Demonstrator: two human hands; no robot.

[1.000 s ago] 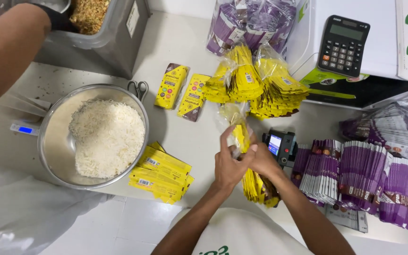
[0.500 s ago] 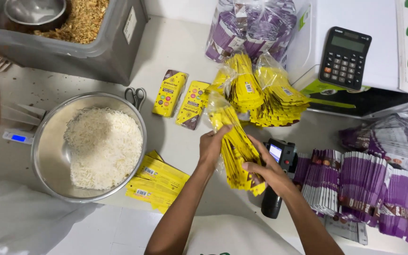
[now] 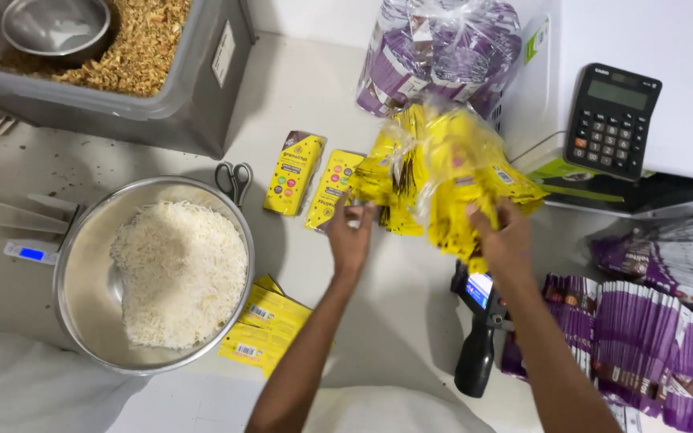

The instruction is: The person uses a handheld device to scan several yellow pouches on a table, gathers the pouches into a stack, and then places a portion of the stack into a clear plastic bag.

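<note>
Right hand [image 3: 507,240] clamps the light, slippery, floppy bagged bundle of yellow sachets [image 3: 459,172] near table centre; left hand [image 3: 352,232], fingers loosely spread, steadies its lower edge—best gripped underneath.

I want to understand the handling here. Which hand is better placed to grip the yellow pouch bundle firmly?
Probably the right hand: it already grips the plastic-wrapped yellow pouch bundle. The left hand only reaches the bundle's left edge, fingers spread.

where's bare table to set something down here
Bare table lies between the grey bin and the purple packet bag. Another patch sits between left hand and handheld scanner. Right side is crowded.
</note>
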